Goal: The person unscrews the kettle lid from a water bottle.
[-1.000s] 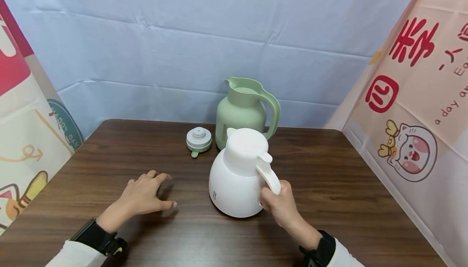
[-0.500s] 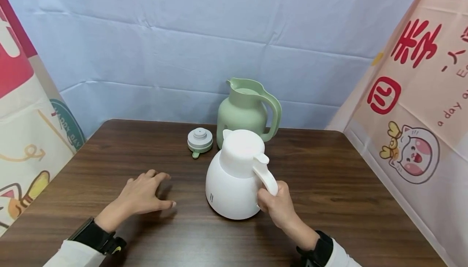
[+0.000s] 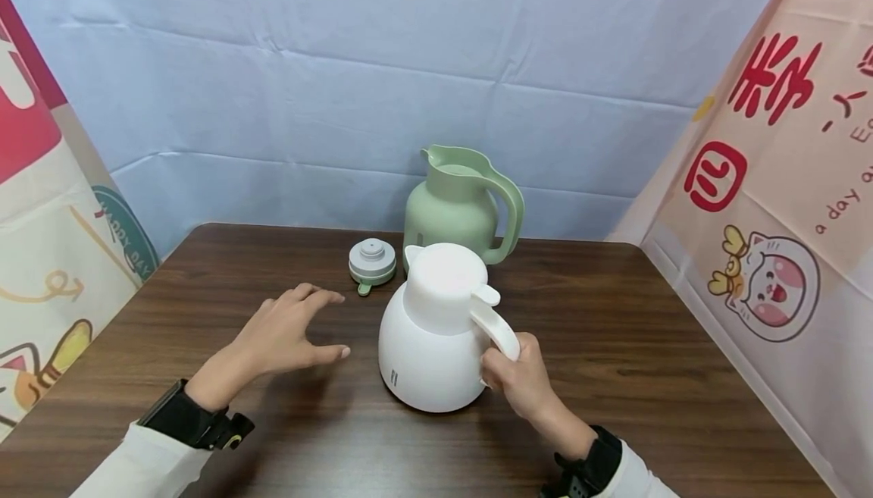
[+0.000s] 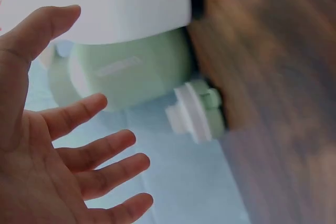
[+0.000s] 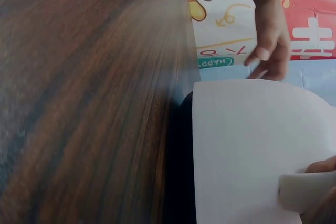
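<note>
A white thermal jug (image 3: 430, 346) stands upright on the dark wooden table (image 3: 600, 361), its spout toward the back left. My right hand (image 3: 521, 380) grips the jug's handle (image 3: 494, 330) from the right. To the left of the jug, my left hand (image 3: 286, 335) hovers over the table with fingers spread and nothing in the palm. In the left wrist view the thumb and fingers of that left hand (image 4: 58, 145) are apart, facing the white jug (image 4: 126, 3).
Behind the white jug stands a green jug (image 3: 446, 214) with its top uncovered. Left of it lies a grey and green lid (image 3: 372, 259) with a small tab. A pale blue cloth (image 3: 307, 104) hangs behind the table, with printed cloths at both sides.
My left hand has lifted and moved right and slightly away from me, toward the white jug. The white jug, with my right hand on its handle, has shifted a little left.
</note>
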{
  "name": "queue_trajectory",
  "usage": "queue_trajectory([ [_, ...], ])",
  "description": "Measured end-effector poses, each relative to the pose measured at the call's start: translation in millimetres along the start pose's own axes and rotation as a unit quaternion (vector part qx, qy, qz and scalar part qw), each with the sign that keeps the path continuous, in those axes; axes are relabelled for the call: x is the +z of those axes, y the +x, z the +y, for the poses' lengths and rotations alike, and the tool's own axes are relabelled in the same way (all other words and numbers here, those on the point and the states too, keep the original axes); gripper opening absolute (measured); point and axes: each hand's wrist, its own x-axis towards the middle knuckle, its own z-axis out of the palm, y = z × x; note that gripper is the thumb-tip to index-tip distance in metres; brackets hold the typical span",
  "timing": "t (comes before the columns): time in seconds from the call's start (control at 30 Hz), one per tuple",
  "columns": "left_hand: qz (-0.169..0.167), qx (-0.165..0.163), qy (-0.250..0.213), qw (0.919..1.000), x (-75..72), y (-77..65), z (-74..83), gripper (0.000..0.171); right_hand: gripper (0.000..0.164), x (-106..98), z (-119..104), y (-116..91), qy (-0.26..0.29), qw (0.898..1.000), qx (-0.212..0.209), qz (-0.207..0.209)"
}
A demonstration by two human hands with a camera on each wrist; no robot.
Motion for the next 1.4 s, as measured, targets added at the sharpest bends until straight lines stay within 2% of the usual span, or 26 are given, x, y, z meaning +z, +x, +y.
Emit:
queue_trajectory([
  [0.33, 0.041, 0.043, -0.028, 0.9978, -21.9, 28.8, 32.1, 0.068, 0.028, -0.1, 0.4, 0.3, -0.012, 1.0, 0.004, 0.007],
  [0.63, 0.058, 0.081, -0.066, 0.9928, -30.8, 43.9, 52.5, 0.063, 0.028, 1.2, 1.5, 0.8, -0.001, 1.0, 0.003, -0.003],
  [0.8, 0.082, 0.12, -0.083, 0.9859, -36.0, 55.5, 65.7, 0.058, 0.028, 0.8, 0.5, 0.8, -0.002, 1.0, 0.002, 0.005],
  [0.97, 0.101, 0.175, -0.101, 0.9742, -39.8, 68.5, 82.0, 0.047, 0.027, 0.0, 0.5, 0.4, 0.001, 1.0, 0.002, 0.0],
  [1.1, 0.099, 0.211, -0.104, 0.9669, -41.8, 78.0, 95.2, 0.038, 0.027, -0.8, 1.3, 0.9, 0.003, 1.0, 0.0, -0.009],
  [1.4, 0.051, 0.279, -0.077, 0.9557, -43.4, 92.3, 121.0, 0.023, 0.029, -4.1, 3.6, -0.7, 0.015, 0.999, -0.017, -0.033],
])
